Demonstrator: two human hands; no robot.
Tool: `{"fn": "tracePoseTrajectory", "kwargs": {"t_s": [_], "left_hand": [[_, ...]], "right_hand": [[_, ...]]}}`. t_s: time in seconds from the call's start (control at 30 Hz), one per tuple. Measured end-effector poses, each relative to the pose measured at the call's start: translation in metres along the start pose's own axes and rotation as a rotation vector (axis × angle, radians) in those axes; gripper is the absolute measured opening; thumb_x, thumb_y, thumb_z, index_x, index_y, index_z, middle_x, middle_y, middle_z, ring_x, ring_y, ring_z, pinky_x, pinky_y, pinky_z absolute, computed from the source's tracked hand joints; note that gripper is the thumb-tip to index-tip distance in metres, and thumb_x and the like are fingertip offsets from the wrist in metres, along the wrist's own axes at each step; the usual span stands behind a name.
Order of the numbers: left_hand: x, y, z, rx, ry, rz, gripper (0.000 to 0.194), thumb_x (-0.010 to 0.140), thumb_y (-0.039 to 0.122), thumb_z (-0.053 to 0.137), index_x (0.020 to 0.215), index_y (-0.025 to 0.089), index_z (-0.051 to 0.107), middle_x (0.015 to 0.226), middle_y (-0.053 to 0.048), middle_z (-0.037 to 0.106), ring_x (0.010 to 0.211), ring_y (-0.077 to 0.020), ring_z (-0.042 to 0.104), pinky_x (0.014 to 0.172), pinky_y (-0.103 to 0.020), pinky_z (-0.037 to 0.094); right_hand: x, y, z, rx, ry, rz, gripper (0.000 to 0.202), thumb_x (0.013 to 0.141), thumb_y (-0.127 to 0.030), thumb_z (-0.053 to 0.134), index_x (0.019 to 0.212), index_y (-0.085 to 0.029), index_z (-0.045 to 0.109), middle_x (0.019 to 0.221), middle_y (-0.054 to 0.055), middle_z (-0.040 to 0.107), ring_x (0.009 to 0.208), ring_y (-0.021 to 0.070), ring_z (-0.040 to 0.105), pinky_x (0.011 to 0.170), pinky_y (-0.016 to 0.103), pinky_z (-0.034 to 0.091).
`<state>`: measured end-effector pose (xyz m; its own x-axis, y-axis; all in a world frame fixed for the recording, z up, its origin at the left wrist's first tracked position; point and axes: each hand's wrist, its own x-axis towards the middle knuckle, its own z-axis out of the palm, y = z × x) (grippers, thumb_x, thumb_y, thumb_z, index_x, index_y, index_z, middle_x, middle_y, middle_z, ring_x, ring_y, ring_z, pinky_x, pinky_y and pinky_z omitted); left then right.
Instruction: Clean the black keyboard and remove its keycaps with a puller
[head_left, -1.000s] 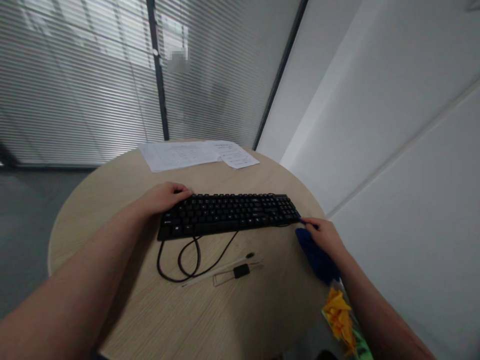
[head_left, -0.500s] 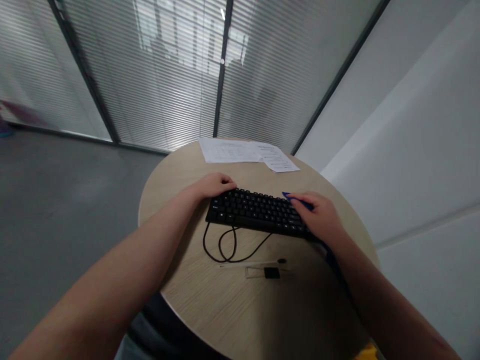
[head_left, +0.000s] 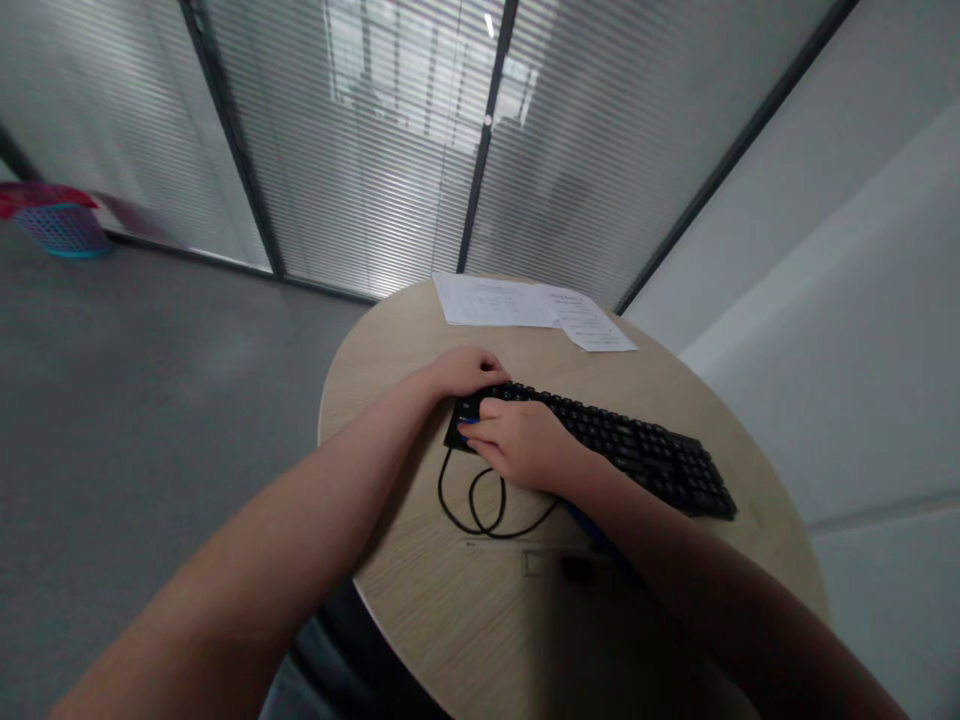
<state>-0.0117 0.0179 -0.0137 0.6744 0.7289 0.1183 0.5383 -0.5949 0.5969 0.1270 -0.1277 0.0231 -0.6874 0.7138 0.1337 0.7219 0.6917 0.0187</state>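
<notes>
A black keyboard (head_left: 660,450) lies slanted across the round wooden table. My left hand (head_left: 471,370) grips its far edge near the left end, with fingers curled down on it. My right hand (head_left: 529,440) is closed on a blue cloth (head_left: 466,426) and presses it over the keys at the left end, close beside my left hand. More blue shows under my right forearm. The keyboard's black cable (head_left: 442,500) loops on the table in front. My right hand and forearm hide the middle of the keyboard.
Printed papers (head_left: 502,302) lie at the far side of the table (head_left: 397,340). Nearer me are a thin pale stick (head_left: 480,544), partly in shadow, and a small black piece (head_left: 577,570) with a clear part. A basket (head_left: 64,230) stands on the floor at far left.
My right hand has swept left across the keyboard with the blue cloth, from its right part to its left end. My left hand keeps its hold. The view has turned slightly left.
</notes>
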Motion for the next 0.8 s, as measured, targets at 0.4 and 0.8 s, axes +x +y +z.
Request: {"fn": "tracePoseTrajectory", "kwargs": {"t_s": [0.4,0.8], "left_hand": [[-0.002,0.001,0.002,0.019,0.019,-0.036,0.04,0.086,0.051,0.058,0.099,0.02,0.08,0.095,-0.004,0.079,0.086,-0.0196,0.068,0.071,-0.026,0.044],[-0.001,-0.001,0.005,0.017,0.034,-0.018,0.039,0.085,0.051,0.059,0.098,0.021,0.08,0.096,-0.004,0.079,0.086,-0.0204,0.068,0.071,-0.027,0.045]], "right_hand": [[0.008,-0.005,0.005,0.014,-0.044,-0.051,0.028,0.103,-0.029,0.052,0.119,-0.021,0.074,0.085,0.004,0.064,0.073,0.0141,0.054,0.061,0.028,0.031],[0.006,-0.009,0.003,-0.04,-0.065,-0.009,0.029,0.103,-0.028,0.051,0.121,-0.023,0.073,0.091,0.005,0.069,0.076,0.0148,0.059,0.059,0.026,0.035]]}}
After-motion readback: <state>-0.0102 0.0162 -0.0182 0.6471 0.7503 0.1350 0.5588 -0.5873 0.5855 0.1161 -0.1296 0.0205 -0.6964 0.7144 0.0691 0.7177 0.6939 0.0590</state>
